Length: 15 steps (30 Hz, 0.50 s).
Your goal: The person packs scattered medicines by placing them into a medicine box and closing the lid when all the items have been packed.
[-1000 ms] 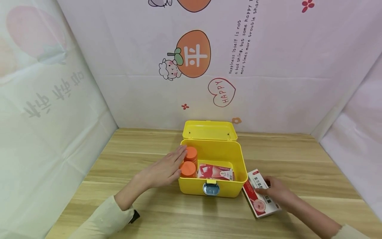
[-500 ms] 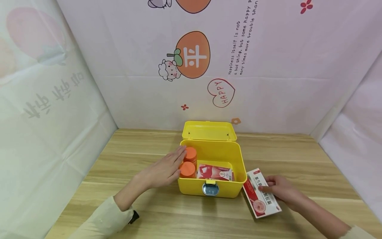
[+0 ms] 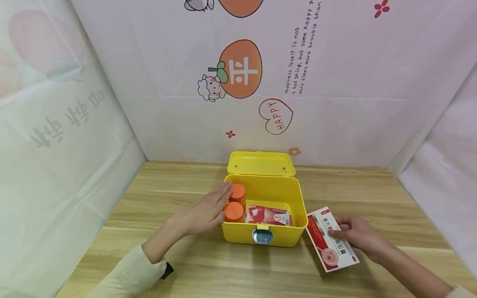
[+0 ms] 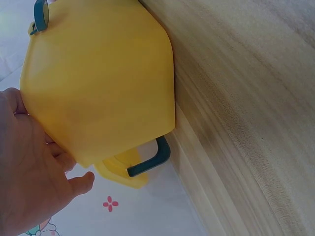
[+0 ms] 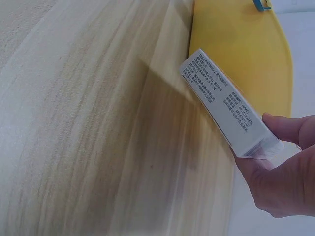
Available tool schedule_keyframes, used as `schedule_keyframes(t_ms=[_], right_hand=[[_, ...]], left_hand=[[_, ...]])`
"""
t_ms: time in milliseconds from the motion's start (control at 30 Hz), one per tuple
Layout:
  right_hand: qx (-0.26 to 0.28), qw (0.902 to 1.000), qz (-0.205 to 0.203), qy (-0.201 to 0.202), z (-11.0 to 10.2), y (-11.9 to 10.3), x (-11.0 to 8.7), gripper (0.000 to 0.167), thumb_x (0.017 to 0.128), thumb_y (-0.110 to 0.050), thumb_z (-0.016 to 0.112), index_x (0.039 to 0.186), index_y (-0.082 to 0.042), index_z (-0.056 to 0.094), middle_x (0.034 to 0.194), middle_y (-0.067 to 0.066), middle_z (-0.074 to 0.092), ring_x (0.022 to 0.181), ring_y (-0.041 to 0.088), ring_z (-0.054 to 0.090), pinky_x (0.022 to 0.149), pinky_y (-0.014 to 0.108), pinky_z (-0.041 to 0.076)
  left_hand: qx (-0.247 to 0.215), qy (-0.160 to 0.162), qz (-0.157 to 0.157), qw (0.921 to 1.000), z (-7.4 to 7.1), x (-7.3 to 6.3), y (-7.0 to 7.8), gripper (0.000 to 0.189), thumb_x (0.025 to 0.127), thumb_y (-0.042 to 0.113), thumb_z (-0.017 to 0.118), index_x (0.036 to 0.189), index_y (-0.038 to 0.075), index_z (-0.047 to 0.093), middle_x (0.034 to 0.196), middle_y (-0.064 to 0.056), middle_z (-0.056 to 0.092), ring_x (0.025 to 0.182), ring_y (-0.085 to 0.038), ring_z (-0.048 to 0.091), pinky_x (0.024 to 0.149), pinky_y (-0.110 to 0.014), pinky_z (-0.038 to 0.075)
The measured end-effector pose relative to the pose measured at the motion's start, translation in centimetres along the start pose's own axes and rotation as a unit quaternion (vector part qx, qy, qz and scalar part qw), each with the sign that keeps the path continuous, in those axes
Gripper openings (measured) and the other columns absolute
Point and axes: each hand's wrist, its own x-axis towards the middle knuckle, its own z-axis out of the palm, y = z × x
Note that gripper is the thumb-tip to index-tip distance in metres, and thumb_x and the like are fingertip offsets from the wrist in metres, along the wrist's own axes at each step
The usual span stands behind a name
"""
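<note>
A yellow storage box (image 3: pixel 238 234) stands on the table with its lid (image 3: pixel 261 164) tipped back. My left hand (image 3: pixel 205 209) rests at its left rim, fingers straight, beside two orange-capped bottles (image 3: pixel 234 211) inside. The left wrist view shows that hand (image 4: pixel 37 177) along the box's edge. To the right of the bottles lies a red and white medicine box (image 3: pixel 265 215). My right hand (image 3: pixel 359 236) grips another white and red medicine box (image 3: pixel 331 242) by its right edge, tilted, just off the storage box's right side. In the right wrist view, thumb and fingers pinch this medicine box (image 5: pixel 224 101) at one end.
The wooden table (image 3: pixel 179 265) meets a printed cloth backdrop (image 3: pixel 179 124) behind the storage box. White cloth walls stand at left and right. A metal-look latch (image 3: pixel 262 236) sits on the front of the storage box, and a dark handle (image 4: pixel 155 160) shows in the left wrist view.
My right hand has moved a little to the right, carrying the medicine box with it and shifting its hold toward the box's right edge. The left hand has stayed at the rim.
</note>
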Motion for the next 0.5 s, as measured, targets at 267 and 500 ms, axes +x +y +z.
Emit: schedule_keyframes(t_ms=[267,500], right_hand=[[-0.003,0.9998,-0.017,0.004,-0.7,-0.2,-0.6,0.06,0.095,-0.01,0.062,0.133,0.027,0.034,0.097,0.003,0.072,0.081,0.011,0.069,0.069,0.031,0.06],[-0.017,0.9996,-0.016,0.016,-1.1,-0.9,-1.1,0.06,0.095,-0.011,0.064,0.133,0.026,0.035,0.098,0.005,0.072,0.08,0.011,0.069,0.068,0.031,0.06]], left_hand=[[-0.007,-0.001,-0.003,1.0,-0.1,0.0,0.1,0.067,0.105,0.035,0.033,0.16,0.005,0.01,0.17,-0.007,0.0,0.157,-0.021,0.005,0.126,-0.043,0.021],[-0.003,-0.005,-0.002,1.0,-0.1,0.0,0.1,0.067,0.106,0.036,0.033,0.16,0.005,0.01,0.17,-0.007,0.001,0.157,-0.022,0.006,0.125,-0.044,0.022]])
